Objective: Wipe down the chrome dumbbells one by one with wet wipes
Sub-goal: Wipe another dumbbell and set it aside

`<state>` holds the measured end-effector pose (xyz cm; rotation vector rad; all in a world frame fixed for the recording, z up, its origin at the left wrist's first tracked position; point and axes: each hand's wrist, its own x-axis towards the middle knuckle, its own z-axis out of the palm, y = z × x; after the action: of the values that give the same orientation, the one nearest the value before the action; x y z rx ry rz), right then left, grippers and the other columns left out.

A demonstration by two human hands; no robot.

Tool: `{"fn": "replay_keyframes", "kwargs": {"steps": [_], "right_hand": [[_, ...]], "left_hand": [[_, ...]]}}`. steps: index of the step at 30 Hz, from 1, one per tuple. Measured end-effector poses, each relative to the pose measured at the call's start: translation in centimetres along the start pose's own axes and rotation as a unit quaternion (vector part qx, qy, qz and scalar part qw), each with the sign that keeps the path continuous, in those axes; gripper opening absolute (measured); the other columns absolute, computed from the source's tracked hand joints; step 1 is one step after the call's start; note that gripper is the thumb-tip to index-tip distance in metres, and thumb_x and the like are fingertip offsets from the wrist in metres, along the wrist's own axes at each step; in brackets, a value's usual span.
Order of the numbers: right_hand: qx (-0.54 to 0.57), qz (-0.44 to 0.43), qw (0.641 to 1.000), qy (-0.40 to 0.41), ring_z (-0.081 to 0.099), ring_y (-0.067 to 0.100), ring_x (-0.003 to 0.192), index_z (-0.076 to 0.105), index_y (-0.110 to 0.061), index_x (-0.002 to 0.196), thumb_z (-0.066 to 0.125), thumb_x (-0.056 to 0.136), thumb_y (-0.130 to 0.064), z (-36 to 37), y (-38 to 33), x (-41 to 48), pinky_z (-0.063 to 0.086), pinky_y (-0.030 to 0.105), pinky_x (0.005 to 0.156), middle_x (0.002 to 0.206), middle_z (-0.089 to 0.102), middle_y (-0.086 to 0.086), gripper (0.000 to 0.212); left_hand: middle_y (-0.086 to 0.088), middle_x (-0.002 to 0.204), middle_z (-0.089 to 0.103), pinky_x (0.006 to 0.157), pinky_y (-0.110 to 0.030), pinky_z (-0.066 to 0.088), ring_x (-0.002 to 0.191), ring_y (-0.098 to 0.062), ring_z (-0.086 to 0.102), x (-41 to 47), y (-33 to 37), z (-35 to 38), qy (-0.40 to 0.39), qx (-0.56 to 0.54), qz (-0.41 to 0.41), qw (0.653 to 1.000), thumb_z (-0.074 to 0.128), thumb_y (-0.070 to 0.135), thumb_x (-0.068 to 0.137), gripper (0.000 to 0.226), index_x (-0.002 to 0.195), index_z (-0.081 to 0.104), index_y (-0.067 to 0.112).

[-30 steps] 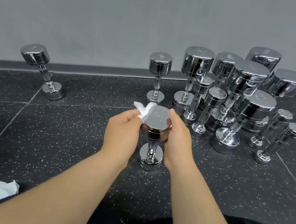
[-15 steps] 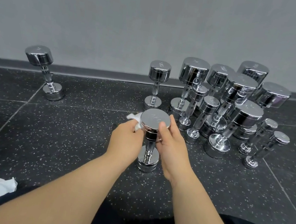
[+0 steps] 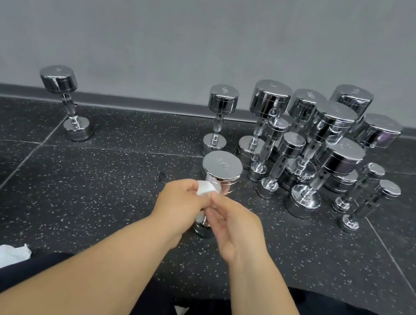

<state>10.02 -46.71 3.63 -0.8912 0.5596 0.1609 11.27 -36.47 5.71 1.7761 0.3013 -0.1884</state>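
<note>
Seen from the head view, a dumbbell [image 3: 222, 167] stands upright on the floor [image 3: 102, 195], just before the cluster [image 3: 320, 148] by the wall edge. The left hand [image 3: 180, 203] pinches a wipe [image 3: 205, 187] in its fingers at the dumbbell's upper head. The right hand [image 3: 238, 226] has its fingers curled in, seemingly pinching the wipe too.

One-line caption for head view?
Left hand and right hand pinch a white wipe in front of an upright chrome dumbbell.
</note>
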Motion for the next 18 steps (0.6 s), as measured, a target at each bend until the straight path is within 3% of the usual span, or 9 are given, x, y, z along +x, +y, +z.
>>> {"fn": "replay_keyframes", "kwargs": {"steps": [3, 6, 9, 11, 14, 18], "right_hand": [[0.016, -0.011, 0.998, 0.066, 0.070, 0.014, 0.073, 0.070, 0.004, 0.092, 0.066, 0.085, 0.009, 0.0, 0.0, 0.4, 0.058, 0.017, 0.063, 0.084, 0.074, 0.012, 0.010], [0.022, -0.023, 0.994, 0.105, 0.067, 0.010, 0.061, 0.072, -0.002, 0.085, 0.057, 0.086, 0.012, -0.3, -0.3, 1.3, 0.057, 0.020, 0.070, 0.070, 0.073, 0.004, 0.020], [0.085, -0.045, 0.995, 0.035, 0.069, 0.024, 0.093, 0.069, 0.006, 0.096, 0.054, 0.089, 0.013, 0.4, -1.9, 2.2, 0.055, 0.033, 0.092, 0.103, 0.072, 0.016, 0.018], [0.142, -0.051, 0.988, 0.025, 0.066, 0.030, 0.110, 0.064, 0.010, 0.105, 0.052, 0.094, 0.008, 0.9, -2.9, 3.0, 0.052, 0.039, 0.100, 0.117, 0.068, 0.021, 0.017], [0.112, -0.039, 0.993, 0.022, 0.067, 0.027, 0.105, 0.064, 0.011, 0.110, 0.050, 0.095, 0.007, 1.0, -3.0, 2.8, 0.055, 0.033, 0.091, 0.114, 0.070, 0.020, 0.021], [0.044, -0.017, 0.999, 0.014, 0.067, 0.025, 0.099, 0.064, 0.000, 0.106, 0.036, 0.089, 0.019, 0.4, -2.0, 1.8, 0.054, 0.032, 0.090, 0.113, 0.069, 0.018, 0.039]], "left_hand": [[-0.009, 0.088, 0.076, 0.092, -0.046, 0.056, 0.085, -0.023, 0.069, -0.1, -0.2, -0.1, -0.004, -0.022, -0.035, 0.999, 0.062, -0.002, 0.080, 0.023, 0.088, 0.074, 0.016], [-0.009, 0.095, 0.071, 0.086, -0.035, 0.057, 0.093, -0.022, 0.068, 1.0, -0.3, -0.4, 0.021, -0.108, -0.079, 0.991, 0.052, -0.005, 0.091, 0.022, 0.105, 0.064, 0.007], [-0.005, 0.097, 0.068, 0.080, -0.026, 0.053, 0.089, -0.016, 0.066, 1.3, 0.7, -0.8, -0.008, -0.240, -0.097, 0.966, 0.046, -0.001, 0.099, 0.017, 0.102, 0.058, 0.010], [-0.006, 0.092, 0.069, 0.085, -0.029, 0.053, 0.086, -0.015, 0.066, 1.6, 1.0, -0.8, -0.020, -0.268, -0.104, 0.958, 0.049, 0.005, 0.100, 0.015, 0.094, 0.061, 0.009], [-0.010, 0.090, 0.070, 0.091, -0.034, 0.054, 0.087, -0.020, 0.068, 2.0, 1.0, -0.5, -0.019, -0.284, -0.117, 0.951, 0.050, 0.009, 0.100, 0.013, 0.098, 0.063, 0.007], [-0.009, 0.086, 0.071, 0.076, -0.031, 0.055, 0.083, -0.020, 0.068, 2.1, 1.2, -0.8, -0.002, -0.291, -0.129, 0.948, 0.045, 0.011, 0.099, 0.017, 0.092, 0.061, 0.009]]}}
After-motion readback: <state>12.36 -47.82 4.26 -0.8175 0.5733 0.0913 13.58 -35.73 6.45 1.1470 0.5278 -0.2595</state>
